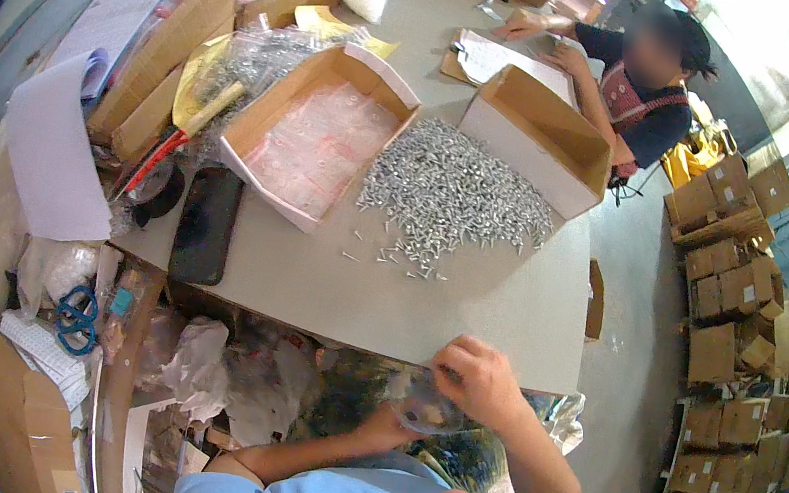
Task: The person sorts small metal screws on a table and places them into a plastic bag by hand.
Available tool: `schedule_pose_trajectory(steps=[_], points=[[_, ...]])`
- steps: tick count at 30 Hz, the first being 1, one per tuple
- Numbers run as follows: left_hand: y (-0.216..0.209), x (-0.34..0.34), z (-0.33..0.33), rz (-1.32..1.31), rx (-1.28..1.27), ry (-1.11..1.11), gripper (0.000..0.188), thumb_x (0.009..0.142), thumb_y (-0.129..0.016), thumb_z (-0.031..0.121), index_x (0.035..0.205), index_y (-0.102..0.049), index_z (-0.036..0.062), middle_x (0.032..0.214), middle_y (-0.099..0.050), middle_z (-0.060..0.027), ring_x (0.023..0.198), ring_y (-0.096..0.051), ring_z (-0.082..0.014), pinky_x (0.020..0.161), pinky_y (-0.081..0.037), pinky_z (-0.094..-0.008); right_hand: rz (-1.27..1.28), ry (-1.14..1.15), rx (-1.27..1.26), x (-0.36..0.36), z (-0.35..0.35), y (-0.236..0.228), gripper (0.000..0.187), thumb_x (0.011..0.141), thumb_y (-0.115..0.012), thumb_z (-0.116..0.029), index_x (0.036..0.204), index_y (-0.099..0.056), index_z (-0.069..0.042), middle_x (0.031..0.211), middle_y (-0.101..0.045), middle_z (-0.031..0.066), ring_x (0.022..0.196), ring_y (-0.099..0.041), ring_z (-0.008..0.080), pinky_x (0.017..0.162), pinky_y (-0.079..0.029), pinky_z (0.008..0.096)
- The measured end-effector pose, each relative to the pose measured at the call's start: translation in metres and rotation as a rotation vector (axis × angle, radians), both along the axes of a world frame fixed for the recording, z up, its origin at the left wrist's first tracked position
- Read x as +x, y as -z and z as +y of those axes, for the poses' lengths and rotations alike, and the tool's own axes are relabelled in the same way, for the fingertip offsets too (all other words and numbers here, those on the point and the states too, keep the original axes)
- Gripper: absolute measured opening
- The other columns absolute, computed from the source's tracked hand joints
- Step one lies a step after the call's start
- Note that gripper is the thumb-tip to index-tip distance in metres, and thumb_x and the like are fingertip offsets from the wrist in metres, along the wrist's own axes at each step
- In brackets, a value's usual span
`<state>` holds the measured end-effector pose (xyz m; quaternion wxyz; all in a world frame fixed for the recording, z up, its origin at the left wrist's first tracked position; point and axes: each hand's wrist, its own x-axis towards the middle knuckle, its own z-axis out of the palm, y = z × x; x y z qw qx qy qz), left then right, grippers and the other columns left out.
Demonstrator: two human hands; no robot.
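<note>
Below the table's front edge, my left hand (386, 429) is closed around a small clear plastic bag (427, 411), which is blurred; its contents are hard to make out. My right hand (477, 377) is just above the bag, by the table edge, with its fingers curled together. Whatever is between those fingers is hidden. Farther back on the grey table (358, 292) lies a heap of small silver screws (457, 195), a few of them strayed toward me. Left of the heap, an open cardboard box (328, 146) holds flat clear bags with red lines.
A black phone (206, 225) lies at the table's left edge, near blue-handled scissors (76, 321). Another cardboard box (540, 141) stands behind the screws. Across the table, a co-worker (638, 89) sits with both hands on it. Stacked cartons (741, 295) line the right side.
</note>
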<state>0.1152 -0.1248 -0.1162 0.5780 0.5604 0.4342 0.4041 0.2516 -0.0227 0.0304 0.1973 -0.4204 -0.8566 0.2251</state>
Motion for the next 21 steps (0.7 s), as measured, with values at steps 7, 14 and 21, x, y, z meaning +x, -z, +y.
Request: schedule_pose_trajectory(steps=[7,14,21], points=[[0.02,-0.002,0.016,0.057,-0.013,0.115,0.017,0.079,-0.071,0.017,0.083,-0.06,0.0047,0.077,-0.057,-0.0038,0.075,-0.052,-0.0134,0.066,-0.043,-0.0308,0.242,0.055,-0.274,0.017,-0.009,0.004,0.009,0.073,-0.068,-0.005,0.079,-0.062,-0.002,0.073,-0.058,0.0082,0.061,-0.058,0.02,0.056,-0.047,0.0283],[0.032,-0.006,0.019,0.069,-0.09,0.19,0.029,0.075,-0.078,0.024,0.089,-0.06,0.0054,0.088,-0.063,-0.0089,0.086,-0.058,-0.0226,0.076,-0.046,-0.038,0.335,0.155,-0.232,0.016,-0.012,0.012,0.007,0.074,-0.066,-0.007,0.079,-0.061,-0.005,0.076,-0.06,0.0095,0.065,-0.062,0.0254,0.059,-0.05,0.0338],[-0.021,-0.081,0.027,0.278,-0.162,0.464,0.046,0.072,-0.08,0.026,0.105,-0.06,0.0011,0.09,-0.065,-0.0099,0.084,-0.061,-0.0189,0.076,-0.049,-0.0324,0.071,-0.059,-0.018,-0.004,-0.045,0.009,0.012,0.073,-0.067,-0.014,0.083,-0.063,-0.009,0.093,-0.059,0.009,0.092,-0.057,0.0293,0.079,-0.048,0.04]])
